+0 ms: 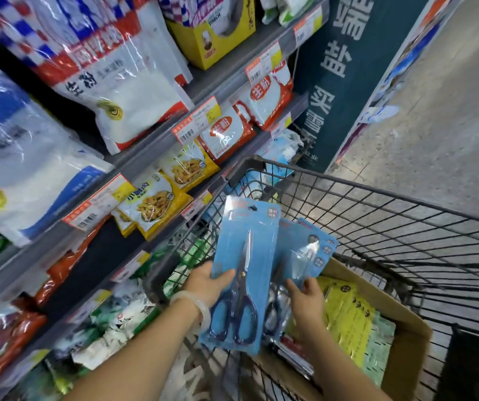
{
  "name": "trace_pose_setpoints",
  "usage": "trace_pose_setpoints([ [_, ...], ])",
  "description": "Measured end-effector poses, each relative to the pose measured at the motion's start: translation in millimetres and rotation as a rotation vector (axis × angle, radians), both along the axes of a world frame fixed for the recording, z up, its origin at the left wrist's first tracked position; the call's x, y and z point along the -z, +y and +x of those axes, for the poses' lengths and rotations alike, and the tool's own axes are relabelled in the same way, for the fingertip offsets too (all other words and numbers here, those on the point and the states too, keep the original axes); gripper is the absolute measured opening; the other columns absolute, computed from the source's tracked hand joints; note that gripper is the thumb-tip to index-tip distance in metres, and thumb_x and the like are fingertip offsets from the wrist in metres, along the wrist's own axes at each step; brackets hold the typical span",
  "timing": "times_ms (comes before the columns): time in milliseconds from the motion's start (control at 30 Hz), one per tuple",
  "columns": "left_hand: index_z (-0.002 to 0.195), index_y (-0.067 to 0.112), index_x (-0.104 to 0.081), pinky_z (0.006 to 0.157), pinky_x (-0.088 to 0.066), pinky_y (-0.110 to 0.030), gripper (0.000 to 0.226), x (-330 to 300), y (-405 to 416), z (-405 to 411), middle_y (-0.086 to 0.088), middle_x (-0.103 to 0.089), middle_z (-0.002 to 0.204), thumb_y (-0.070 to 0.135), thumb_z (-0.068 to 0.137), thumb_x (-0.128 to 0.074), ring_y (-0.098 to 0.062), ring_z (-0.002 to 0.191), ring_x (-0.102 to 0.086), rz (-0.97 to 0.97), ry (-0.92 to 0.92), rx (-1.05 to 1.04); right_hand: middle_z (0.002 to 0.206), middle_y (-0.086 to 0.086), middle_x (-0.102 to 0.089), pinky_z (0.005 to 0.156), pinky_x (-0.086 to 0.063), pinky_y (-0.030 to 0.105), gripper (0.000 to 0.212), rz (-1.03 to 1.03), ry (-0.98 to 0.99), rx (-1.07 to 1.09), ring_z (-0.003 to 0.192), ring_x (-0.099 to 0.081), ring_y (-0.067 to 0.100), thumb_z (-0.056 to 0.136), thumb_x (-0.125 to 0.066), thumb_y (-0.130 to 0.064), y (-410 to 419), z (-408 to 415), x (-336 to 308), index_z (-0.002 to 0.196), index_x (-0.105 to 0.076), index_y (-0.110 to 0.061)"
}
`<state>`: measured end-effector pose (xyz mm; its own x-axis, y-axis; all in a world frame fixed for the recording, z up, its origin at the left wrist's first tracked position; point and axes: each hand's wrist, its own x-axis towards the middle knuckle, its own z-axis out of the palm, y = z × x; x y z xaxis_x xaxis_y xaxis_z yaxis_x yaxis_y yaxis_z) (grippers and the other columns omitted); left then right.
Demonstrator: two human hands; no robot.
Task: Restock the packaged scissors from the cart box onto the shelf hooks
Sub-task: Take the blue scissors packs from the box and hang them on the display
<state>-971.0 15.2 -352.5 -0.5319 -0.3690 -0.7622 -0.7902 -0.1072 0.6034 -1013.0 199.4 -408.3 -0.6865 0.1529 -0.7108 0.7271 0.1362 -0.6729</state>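
Over the dark wire shopping cart (348,198), the left hand (209,285) grips the left edge of a blue card pack of dark-handled scissors (244,273), thumb curled over its front, holding it up with the hang hole at the far end. Just to its right, the right hand (307,299) has its fingers closed round further blue scissor packs (304,256), fanned behind and beside the first one. Both bundles sit above the brown cardboard box (406,337) in the near right of the cart, which also holds yellow sachets (348,314). The grey store shelves (151,151) of bagged flour and snack packs run along the left; no bare hook can be made out from here. The step in hand looks to be sorting the packs before hanging. To do it well, square them up facing the same way, hang holes aligned at the far end, then carry them to the hook one at a time, gripping low on the card so the hole stays clear.
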Motion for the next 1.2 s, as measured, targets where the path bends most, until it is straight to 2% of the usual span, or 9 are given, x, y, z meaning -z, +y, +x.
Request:
trace_pose_setpoints([
  [100, 0.092, 0.022, -0.064, 0.065, -0.055, -0.024, 0.007, -18.1, -1.9, 2.6, 0.006, -0.07, 0.085, 0.018, 0.086, -0.066, -0.01, 0.077, -0.066, -0.035, 0.078, 0.014, 0.097, 0.012, -0.067, 0.072, -0.053, 0.036, 0.003, -0.037, 0.094, -0.003, 0.079, -0.063, 0.021, 0.091, -0.058, -0.01, 5.7, -19.0, -24.1, 0.089, -0.059, -0.013],
  [267, 0.098, 0.022, -0.063, 0.043, -0.043, -0.005, 0.008, -57.1, -10.1, 11.3, 0.012, -0.065, 0.079, 0.02, 0.09, -0.061, 0.0, 0.066, -0.059, -0.031, 0.194, -0.023, 0.101, 0.017, -0.066, 0.086, -0.053, 0.048, 0.006, -0.049, 0.276, -0.051, 0.088, -0.064, 0.029, 0.092, -0.057, -0.015, 6.8, -45.7, -81.8, 0.096, -0.059, -0.011],
  [400, 0.1, 0.018, -0.065, 0.086, -0.054, -0.031, 0.012, -95.0, -23.0, 31.1, -0.006, -0.071, 0.106, 0.019, 0.088, -0.063, -0.021, 0.09, -0.067, 0.019, 0.29, -0.123, 0.084, -0.002, -0.067, 0.049, -0.051, 0.016, 0.009, -0.124, 0.416, -0.094, 0.061, -0.067, 0.004, 0.093, -0.055, -0.019, -5.2, -42.4, -135.4, 0.098, -0.06, -0.013],
  [533, 0.1, 0.017, -0.065, 0.098, -0.048, -0.048, 0.012, -127.9, -44.3, 78.8, -0.013, -0.069, 0.112, 0.022, 0.089, -0.063, -0.03, 0.105, -0.065, 0.022, 0.362, -0.169, 0.083, -0.006, -0.066, 0.044, -0.046, 0.01, 0.007, -0.173, 0.524, -0.207, 0.062, -0.064, 0.001, 0.094, -0.054, -0.019, -36.2, -8.8, -183.4, 0.091, -0.06, -0.019],
  [633, 0.094, 0.019, -0.067, 0.096, -0.05, -0.044, 0.007, -147.0, -66.3, 137.0, -0.01, -0.07, 0.11, 0.021, 0.089, -0.063, -0.027, 0.102, -0.066, -0.038, 0.42, -0.236, 0.087, -0.003, -0.067, 0.052, -0.051, 0.019, 0.014, -0.187, 0.601, -0.358, 0.072, -0.065, 0.01, 0.095, -0.052, -0.019, -70.6, 39.3, -213.5, 0.104, -0.059, -0.011],
  [733, 0.101, 0.013, -0.066, 0.094, -0.051, -0.041, 0.014, -161.4, -91.1, 214.2, -0.011, -0.069, 0.109, 0.02, 0.089, -0.062, -0.027, 0.102, -0.065, -0.091, 0.445, -0.332, 0.095, 0.011, -0.069, 0.07, -0.055, 0.042, 0.013, -0.2, 0.628, -0.54, 0.078, -0.068, 0.022, 0.095, -0.052, -0.017, -109.5, 102.2, -227.4, 0.102, -0.061, -0.011],
  [933, 0.113, 0.002, -0.064, 0.082, -0.051, -0.027, 0.025, -173.0, -130.3, 408.0, -0.016, -0.066, 0.116, 0.011, 0.09, -0.06, -0.017, 0.094, -0.06, -0.172, 0.434, -0.595, 0.076, -0.01, -0.071, 0.054, -0.051, 0.009, 0.012, -0.308, 0.595, -0.784, 0.055, -0.06, -0.011, 0.092, -0.053, -0.004, -195.5, 252.8, -209.6, 0.102, -0.06, -0.007],
  [1067, 0.117, -0.002, -0.062, 0.057, -0.042, -0.006, 0.028, -180.5, -146.7, 539.2, -0.009, -0.064, 0.108, 0.01, 0.092, -0.057, -0.006, 0.087, -0.057, -0.317, 0.395, -0.785, 0.079, 0.006, -0.066, 0.05, -0.049, 0.014, 0.011, -0.35, 0.537, -1.005, 0.067, -0.058, 0.015, 0.092, -0.054, -0.006, -251.8, 368.7, -209.3, 0.084, -0.06, -0.011],
  [1200, 0.106, -0.007, -0.062, 0.047, -0.045, -0.006, 0.019, -185.8, -151.1, 646.0, -0.011, -0.064, 0.092, -0.003, 0.088, -0.057, 0.003, 0.05, -0.06, -0.346, 0.459, -1.131, 0.071, 0.001, -0.06, 0.042, -0.039, 0.005, 0.011, -0.403, 0.502, -1.198, 0.062, -0.05, 0.011, 0.092, -0.053, 0.0, -300.6, 471.4, -215.8, 0.087, -0.059, -0.008],
])
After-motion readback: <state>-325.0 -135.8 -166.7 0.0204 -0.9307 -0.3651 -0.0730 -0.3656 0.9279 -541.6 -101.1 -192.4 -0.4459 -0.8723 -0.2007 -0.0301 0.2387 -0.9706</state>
